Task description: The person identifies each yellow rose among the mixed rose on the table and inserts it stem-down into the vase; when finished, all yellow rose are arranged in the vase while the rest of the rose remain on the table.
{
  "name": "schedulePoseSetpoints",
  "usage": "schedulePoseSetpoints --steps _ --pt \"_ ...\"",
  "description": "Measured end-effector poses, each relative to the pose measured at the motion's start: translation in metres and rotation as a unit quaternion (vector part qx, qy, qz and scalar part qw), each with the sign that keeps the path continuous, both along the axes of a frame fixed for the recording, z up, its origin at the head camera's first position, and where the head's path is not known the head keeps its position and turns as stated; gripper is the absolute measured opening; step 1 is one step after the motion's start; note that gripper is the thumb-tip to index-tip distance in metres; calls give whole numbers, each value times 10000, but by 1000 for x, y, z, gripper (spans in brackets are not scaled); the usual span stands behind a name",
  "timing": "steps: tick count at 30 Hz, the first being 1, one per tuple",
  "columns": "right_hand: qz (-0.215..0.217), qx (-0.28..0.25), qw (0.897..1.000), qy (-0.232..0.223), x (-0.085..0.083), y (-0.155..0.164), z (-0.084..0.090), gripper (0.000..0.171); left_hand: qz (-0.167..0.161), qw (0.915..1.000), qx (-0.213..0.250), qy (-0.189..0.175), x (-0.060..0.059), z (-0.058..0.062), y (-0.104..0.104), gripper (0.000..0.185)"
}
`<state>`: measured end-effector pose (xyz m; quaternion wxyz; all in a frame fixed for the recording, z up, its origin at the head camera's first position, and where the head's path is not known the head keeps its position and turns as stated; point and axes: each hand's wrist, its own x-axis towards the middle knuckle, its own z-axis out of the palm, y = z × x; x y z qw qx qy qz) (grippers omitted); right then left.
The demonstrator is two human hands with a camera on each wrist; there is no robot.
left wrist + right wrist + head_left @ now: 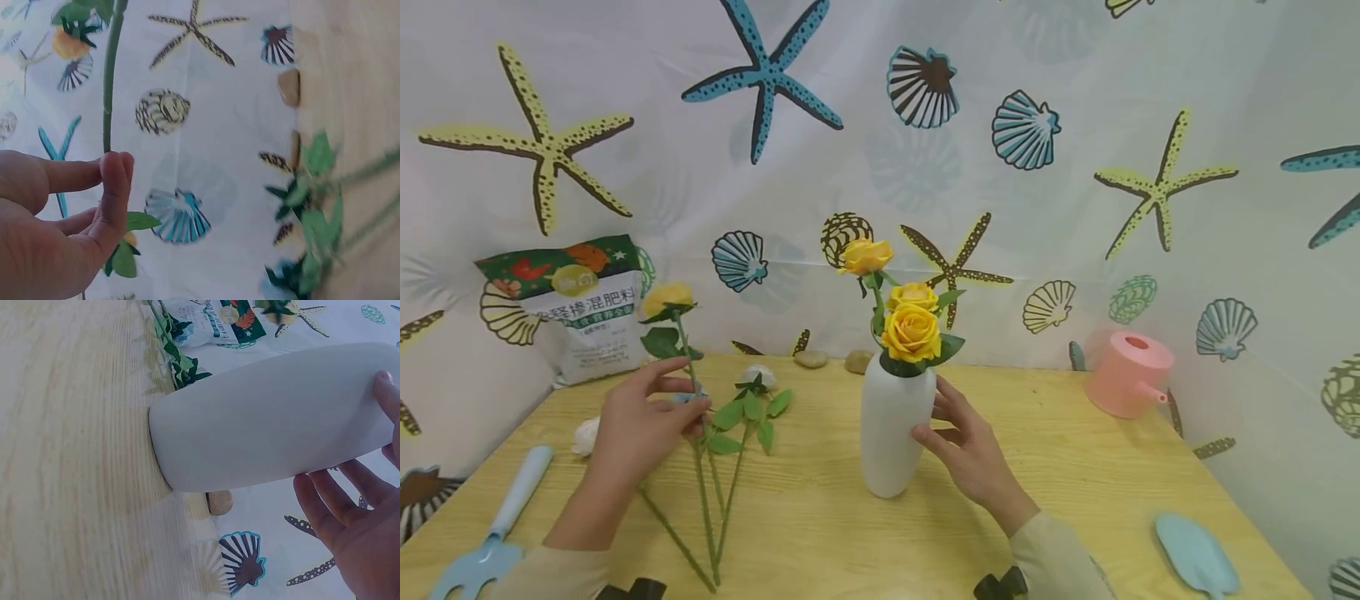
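In the head view my left hand (pixel 643 417) pinches the green stem of a yellow rose (pixel 668 300), held upright with its bloom above the fingers. The left wrist view shows the thumb and fingertips meeting on the stem (pixel 111 81). A tall white vase (pixel 891 433) stands in the middle of the table with several yellow roses (pixel 912 332) in its mouth. My right hand (pixel 973 454) holds the vase's right side, thumb at the front and fingers around behind. From the right wrist, the fingertips (pixel 306 482) lie against the vase wall.
White flowers (pixel 758 377) with leafy stems lie at left on the wooden table (pixel 820 550). A blue hand fork (pixel 493 537) sits front left, a blue shovel head (pixel 1197 554) front right. Behind stand a fertilizer bag (pixel 598 333), stones (pixel 811 359) and a pink watering can (pixel 1126 375).
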<state>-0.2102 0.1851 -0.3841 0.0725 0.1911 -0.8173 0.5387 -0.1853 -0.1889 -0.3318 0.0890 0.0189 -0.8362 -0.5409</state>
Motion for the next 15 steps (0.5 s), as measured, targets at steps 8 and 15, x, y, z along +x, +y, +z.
schedulePoseSetpoints --steps 8,15 --pt "22 52 10000 -13 0 1 0 70 -142 9883 126 1511 -5 40 61 67" --pt "0 43 10000 -42 0 3 2 71 -410 9578 515 2799 -18 68 108 66"
